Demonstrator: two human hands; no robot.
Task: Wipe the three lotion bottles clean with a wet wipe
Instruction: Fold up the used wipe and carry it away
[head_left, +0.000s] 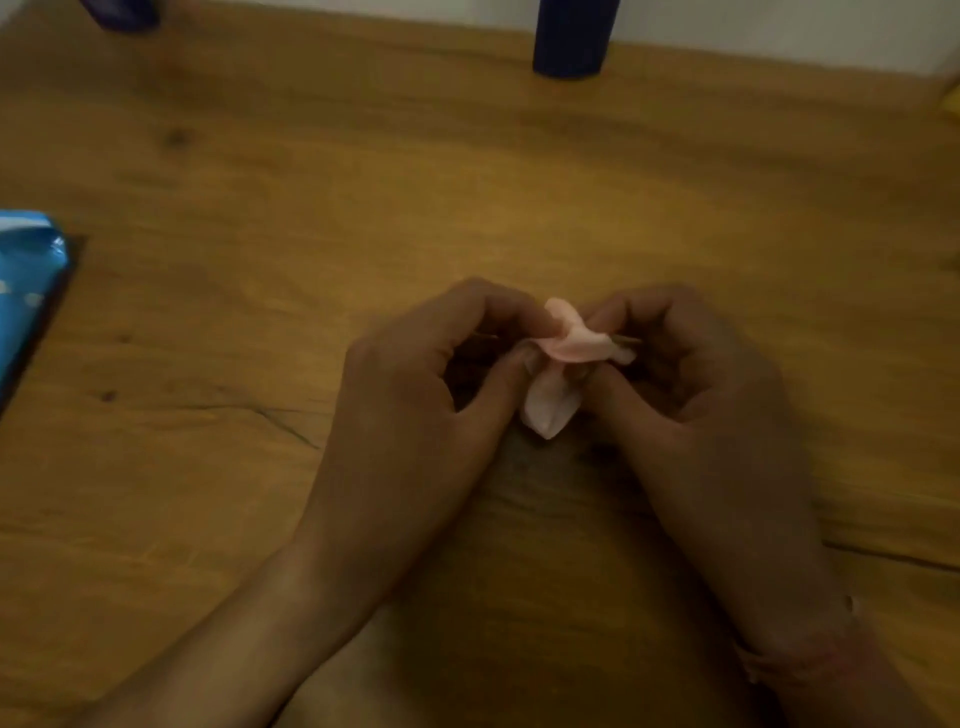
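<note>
Wet wipe (563, 364): crumpled, near centre, pinched between left hand (415, 395) and right hand (696, 395). Dark blue bottle (574, 36): upright, far edge, straight beyond the hands, slightly nearer the right. Second bottle (122, 13): far left.

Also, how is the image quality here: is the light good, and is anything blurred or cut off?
Head view: dim, warm light; both hands look dark, the wet wipe is the brightest thing; the whole frame is soft; the dark blue bottle and the blue wipes pack are cut off by the frame edges.
</note>
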